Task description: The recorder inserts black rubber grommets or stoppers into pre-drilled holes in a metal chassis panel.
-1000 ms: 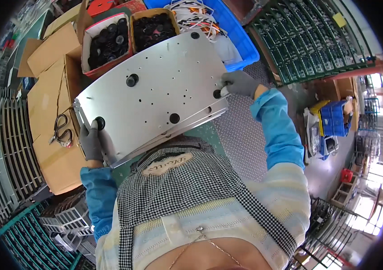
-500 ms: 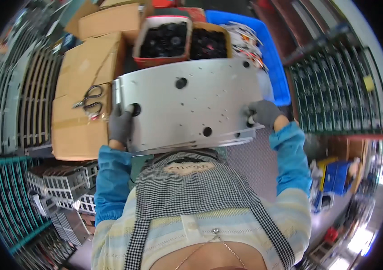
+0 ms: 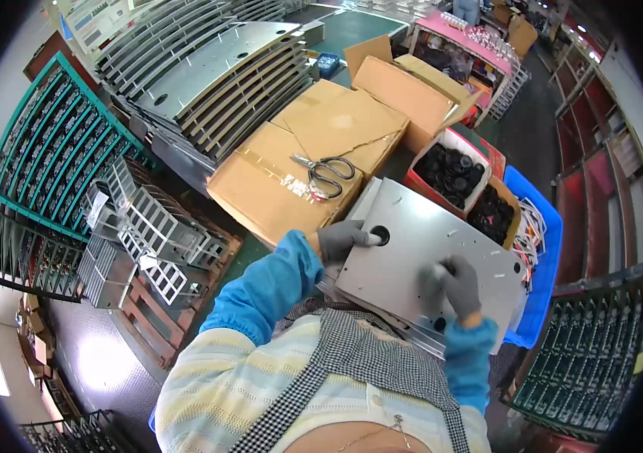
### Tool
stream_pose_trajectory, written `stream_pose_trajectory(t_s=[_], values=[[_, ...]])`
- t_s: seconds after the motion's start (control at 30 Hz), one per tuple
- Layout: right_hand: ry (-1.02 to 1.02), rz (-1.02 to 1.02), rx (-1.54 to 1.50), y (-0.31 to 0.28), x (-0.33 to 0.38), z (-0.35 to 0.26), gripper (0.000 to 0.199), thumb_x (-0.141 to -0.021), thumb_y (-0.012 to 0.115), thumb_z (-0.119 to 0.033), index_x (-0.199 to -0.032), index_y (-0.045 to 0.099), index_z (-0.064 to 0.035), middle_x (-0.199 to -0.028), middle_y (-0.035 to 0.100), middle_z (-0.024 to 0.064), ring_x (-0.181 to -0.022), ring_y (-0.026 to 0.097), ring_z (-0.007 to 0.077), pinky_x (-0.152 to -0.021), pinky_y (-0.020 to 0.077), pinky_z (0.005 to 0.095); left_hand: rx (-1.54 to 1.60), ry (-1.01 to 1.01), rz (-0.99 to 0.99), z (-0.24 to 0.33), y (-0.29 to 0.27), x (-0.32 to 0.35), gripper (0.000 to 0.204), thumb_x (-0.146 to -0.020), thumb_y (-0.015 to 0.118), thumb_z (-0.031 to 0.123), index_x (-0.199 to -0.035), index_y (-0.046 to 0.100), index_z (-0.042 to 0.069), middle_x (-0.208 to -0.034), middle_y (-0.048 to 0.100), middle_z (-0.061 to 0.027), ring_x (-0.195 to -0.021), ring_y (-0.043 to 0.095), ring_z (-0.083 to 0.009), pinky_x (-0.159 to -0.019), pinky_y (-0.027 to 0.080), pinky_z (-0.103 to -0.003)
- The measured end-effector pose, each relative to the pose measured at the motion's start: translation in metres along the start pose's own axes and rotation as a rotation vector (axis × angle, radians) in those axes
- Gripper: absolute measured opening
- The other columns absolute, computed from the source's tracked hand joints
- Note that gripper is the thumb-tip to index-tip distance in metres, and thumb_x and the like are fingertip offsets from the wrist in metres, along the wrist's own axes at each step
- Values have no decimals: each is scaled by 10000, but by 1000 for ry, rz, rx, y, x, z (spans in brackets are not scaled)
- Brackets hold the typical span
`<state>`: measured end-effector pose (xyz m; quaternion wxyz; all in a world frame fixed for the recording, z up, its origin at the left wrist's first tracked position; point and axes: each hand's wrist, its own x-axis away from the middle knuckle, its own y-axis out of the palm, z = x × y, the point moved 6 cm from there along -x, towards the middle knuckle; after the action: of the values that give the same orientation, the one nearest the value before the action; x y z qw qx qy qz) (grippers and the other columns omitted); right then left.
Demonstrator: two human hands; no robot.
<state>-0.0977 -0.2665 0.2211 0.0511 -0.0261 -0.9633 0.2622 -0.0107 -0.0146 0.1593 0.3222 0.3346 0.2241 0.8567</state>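
Observation:
A grey sheet-metal panel (image 3: 419,219) with small holes and several round black spots lies on top of a stack of similar panels, close to my body. My left hand (image 3: 343,241), in a grey glove with a bare fingertip, grips the panel's left edge. One finger reaches to the black round spot (image 3: 380,235) near that edge. My right hand (image 3: 456,285), also gloved, is over the panel's middle right. Its fingers are bent and smeared by motion, so I cannot make out whether it holds anything. Another black spot (image 3: 440,324) is just below it.
Scissors (image 3: 325,172) lie on a cardboard box (image 3: 261,177) to the left. Beyond the panel stand a red-and-white box (image 3: 414,178) of black round parts, a second box of black parts (image 3: 493,215) and a blue bin (image 3: 550,257) with cables. Racks (image 3: 586,362) flank both sides.
My view has swung to the left. My right hand has left the panel's right edge and moved in over its surface. My left hand stays at the left edge.

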Motion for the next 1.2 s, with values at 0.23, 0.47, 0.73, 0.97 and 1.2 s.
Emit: stream_pose_trajectory(t_s=[0.23,0.47,0.73,0.97,1.2], values=[[291,-454,-626,38,148,54,246,-916,641,-233,-1051,567,-42,-828,625,30,-657,534,106,-567,442,274,-10,51,-153,28,45,2,724,-771,724,118,-1414,418,-11,-1294,586,-141,-1131,615,-246,-973,506,-392],[209,74,-1364,49,161,72,553,-1015,442,-547,-1226,519,-42,-857,488,32,-715,447,140,-645,397,276,-81,121,-319,46,71,30,793,-766,695,144,-1472,363,3,-1337,553,-128,-1207,556,-230,-1053,431,-379],[-422,967,-398,-100,114,-71,483,-948,603,-236,-1328,498,44,-1276,571,141,-1136,594,226,-949,518,395,-282,156,-183,51,70,4,674,-881,665,151,-1467,356,27,-1307,553,-109,-1162,565,-208,-965,473,-324],[-792,724,298,-108,58,-237,278,-837,564,29,-1034,706,-106,-1017,656,83,-822,625,215,-666,496,368,159,505,-349,158,89,91,1055,-826,600,718,-1535,207,44,-1520,354,-234,-1379,405,-388,-1095,396,-526],[-1274,155,1222,8,8,-252,367,-742,637,-163,-1108,648,-135,-833,541,6,-707,569,193,-577,455,337,73,585,190,132,37,179,625,-890,616,310,-1394,454,-21,-1268,610,-165,-1112,633,-290,-970,511,-422]])
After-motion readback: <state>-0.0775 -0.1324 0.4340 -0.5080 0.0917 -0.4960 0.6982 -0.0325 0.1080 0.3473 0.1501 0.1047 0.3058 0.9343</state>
